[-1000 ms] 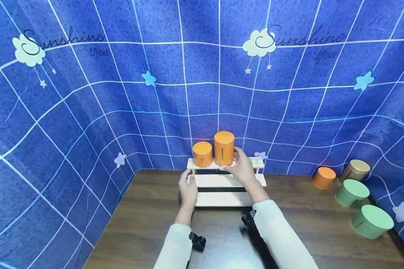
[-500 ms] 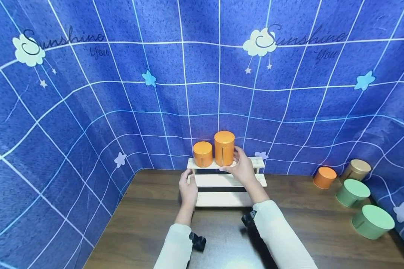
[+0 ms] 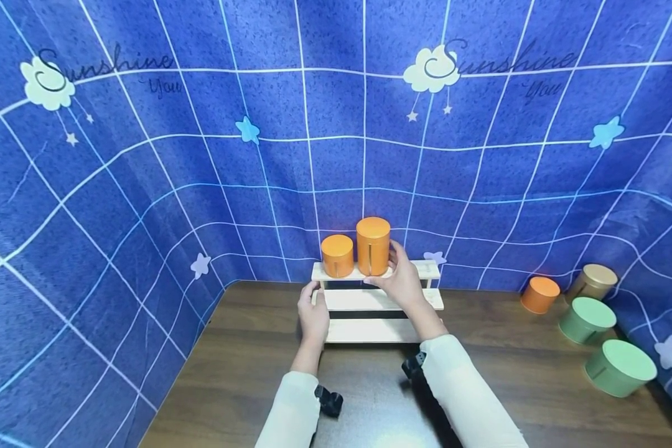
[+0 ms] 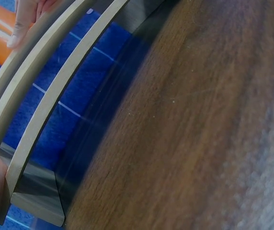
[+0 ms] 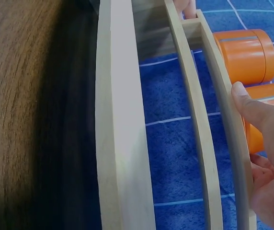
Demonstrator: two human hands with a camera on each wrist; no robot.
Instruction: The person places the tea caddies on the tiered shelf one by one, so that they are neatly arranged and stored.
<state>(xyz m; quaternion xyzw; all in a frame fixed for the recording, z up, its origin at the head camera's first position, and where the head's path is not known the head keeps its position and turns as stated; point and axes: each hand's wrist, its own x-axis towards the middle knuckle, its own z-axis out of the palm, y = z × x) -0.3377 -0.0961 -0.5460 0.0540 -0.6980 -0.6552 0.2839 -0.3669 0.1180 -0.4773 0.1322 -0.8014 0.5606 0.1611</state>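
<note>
A pale wooden three-tier display rack [image 3: 369,300] stands on the table against the curtain. On its top tier are a short orange canister [image 3: 337,256] at the left and a taller orange canister [image 3: 373,246] beside it. My right hand [image 3: 404,283] holds the tall one low down, thumb in front along the shelf edge and fingers at its right side. The right wrist view shows that thumb [image 5: 242,93] at the canister's base. With my left hand [image 3: 313,315] I grip the rack's left end, near the middle tier; part of that hand is hidden in the left wrist view.
At the right of the brown wooden table [image 3: 241,361] stand a smaller orange canister [image 3: 540,295], a gold canister [image 3: 590,284] and two green canisters, one farther back [image 3: 587,320] and one nearer [image 3: 620,368]. A blue patterned curtain [image 3: 336,162] hangs behind and at both sides.
</note>
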